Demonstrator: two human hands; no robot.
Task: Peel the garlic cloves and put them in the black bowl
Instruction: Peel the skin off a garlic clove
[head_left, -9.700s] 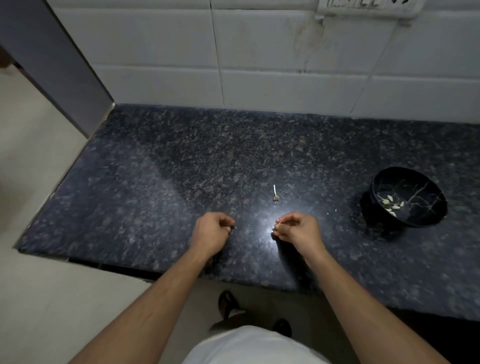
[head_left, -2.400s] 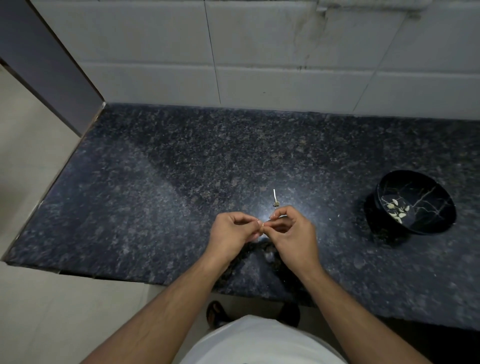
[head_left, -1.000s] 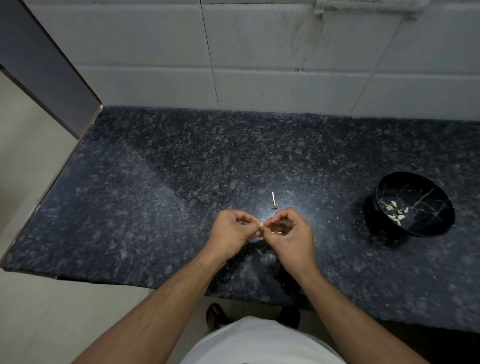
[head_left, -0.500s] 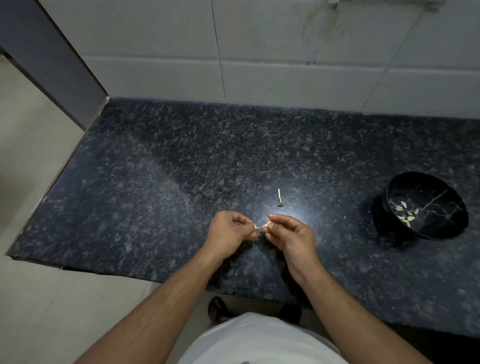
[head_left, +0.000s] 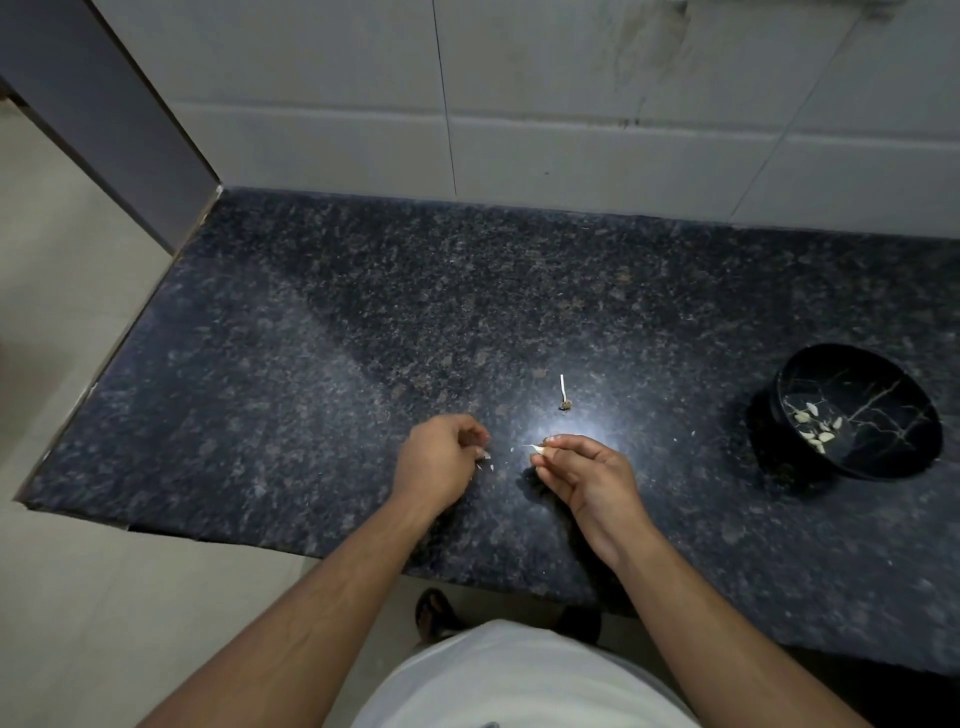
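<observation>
Two hands hover over a dark speckled granite countertop (head_left: 311, 338), polished enough to throw back a bright glare spot just past the fingers. Behind it runs a wall of large pale tiles (head_left: 571, 140) with thin grout lines and a few smudges, and off the counter's left end a grey panel (head_left: 104, 104) stands above a beige floor (head_left: 62, 291).

Landmark: the black bowl (head_left: 852, 415), round and glossy with gold vein-like lines inside, sitting far right on the counter. Peeled garlic cloves (head_left: 815, 431) lie in it, small and creamy, clustered on its left inner slope.

Well left of the bowl, the right hand (head_left: 587, 478) pinches a small pale garlic clove (head_left: 538, 450) at its fingertips, a thin wisp of skin sticking out to the left. Further left again, the left hand (head_left: 441, 462) is loosely curled; whether it holds a scrap of peel is too small to tell. Tiny skin flecks (head_left: 491, 466) dot the stone between the hands.

Beyond the right hand, a thin white stem with a brown root end (head_left: 564, 395) lies on the granite.

A white shirt (head_left: 519, 680) fills the bottom edge.
</observation>
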